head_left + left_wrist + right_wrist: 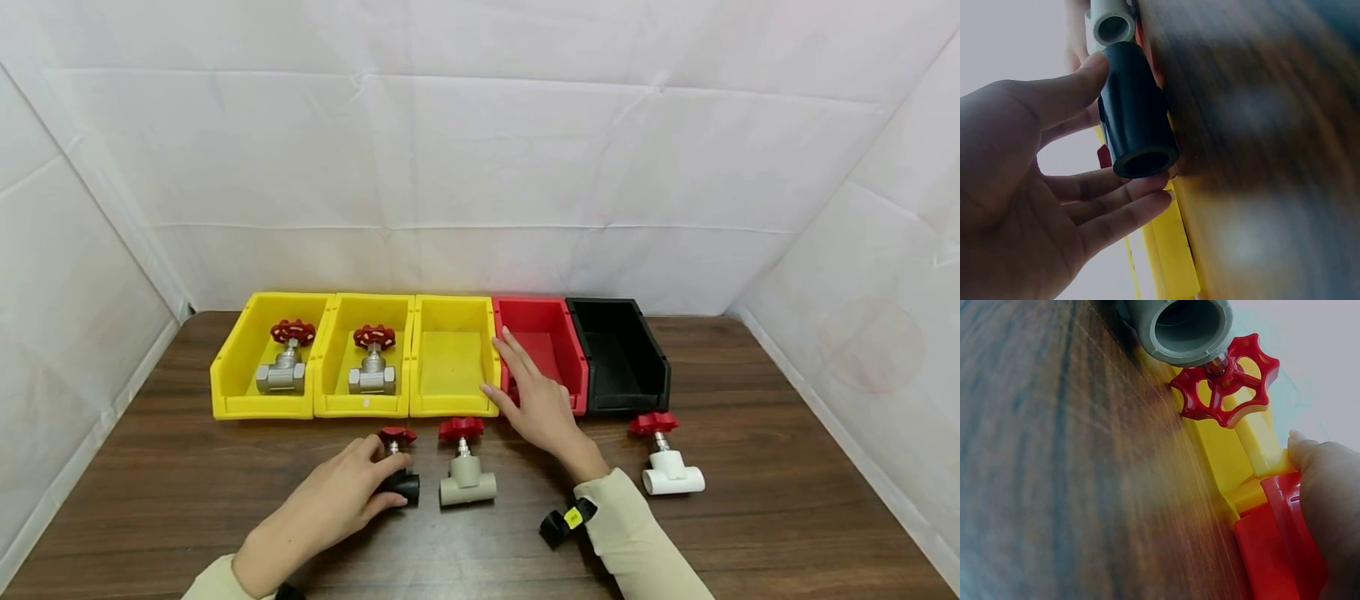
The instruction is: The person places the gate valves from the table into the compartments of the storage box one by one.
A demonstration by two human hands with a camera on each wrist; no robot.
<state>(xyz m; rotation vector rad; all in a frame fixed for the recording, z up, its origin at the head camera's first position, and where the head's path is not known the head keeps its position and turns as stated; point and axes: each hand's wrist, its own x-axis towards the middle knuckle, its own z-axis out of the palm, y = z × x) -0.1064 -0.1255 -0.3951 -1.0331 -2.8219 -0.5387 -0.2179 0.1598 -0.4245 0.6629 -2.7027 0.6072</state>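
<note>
My left hand (326,496) holds a black valve (406,487) with a red handwheel, standing on the wooden table in front of the yellow bins. In the left wrist view the thumb lies on the black pipe body (1136,112), and the other fingers reach round its far side. Fingers spread, my right hand (542,408) rests over the red bin (573,379), its thumb at the edge of the neighbouring yellow bin (453,404). Close to the right of the black valve is a grey valve (467,483), its red handwheel (1229,384) large in the right wrist view.
Metal valves with red handwheels, one (281,375) at far left and another (372,377) beside it, sit in two yellow bins. A black bin (628,404) ends the row. On the table at right stands a white valve (672,477). White sheeting (480,158) encloses the back and sides.
</note>
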